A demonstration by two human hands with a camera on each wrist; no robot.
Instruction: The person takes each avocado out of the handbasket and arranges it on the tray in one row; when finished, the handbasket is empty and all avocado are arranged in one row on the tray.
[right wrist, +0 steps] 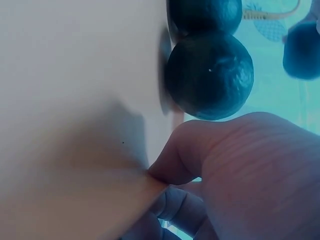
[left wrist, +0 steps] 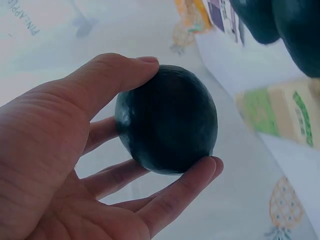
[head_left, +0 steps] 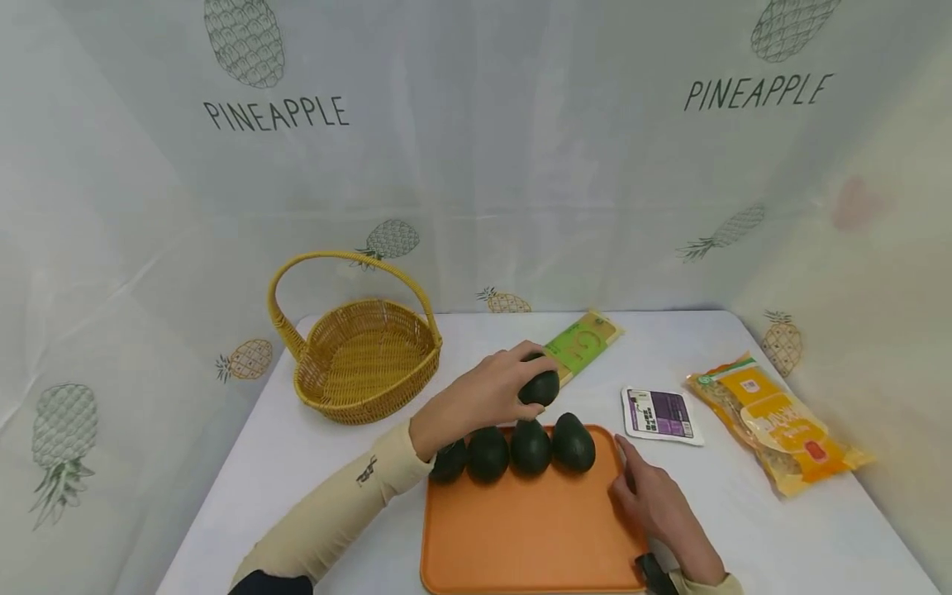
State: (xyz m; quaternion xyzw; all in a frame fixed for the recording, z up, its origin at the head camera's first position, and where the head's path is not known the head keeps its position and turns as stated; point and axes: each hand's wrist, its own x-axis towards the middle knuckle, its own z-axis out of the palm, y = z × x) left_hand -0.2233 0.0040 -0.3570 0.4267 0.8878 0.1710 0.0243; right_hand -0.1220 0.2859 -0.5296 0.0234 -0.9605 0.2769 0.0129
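Observation:
My left hand [head_left: 500, 382] holds a dark green avocado [head_left: 540, 388] above the far edge of an orange tray [head_left: 530, 537]. In the left wrist view, thumb and fingers curl round this avocado [left wrist: 167, 120], off any surface. Several more avocados [head_left: 531, 449] stand side by side in a row along the tray's far end; the leftmost is partly hidden by my left wrist. At the tray's right rim my right hand [head_left: 660, 506] pinches the edge. The right wrist view shows its thumb on the rim and fingers below, close to an avocado [right wrist: 210, 75].
A yellow wicker basket [head_left: 368, 405] with a tall handle stands at the back left. Behind the held avocado lies a flat green-and-tan packet [head_left: 583, 343]. To the right are a white-and-purple packet [head_left: 660, 415] and an orange-yellow bag [head_left: 777, 421] near the table's edge.

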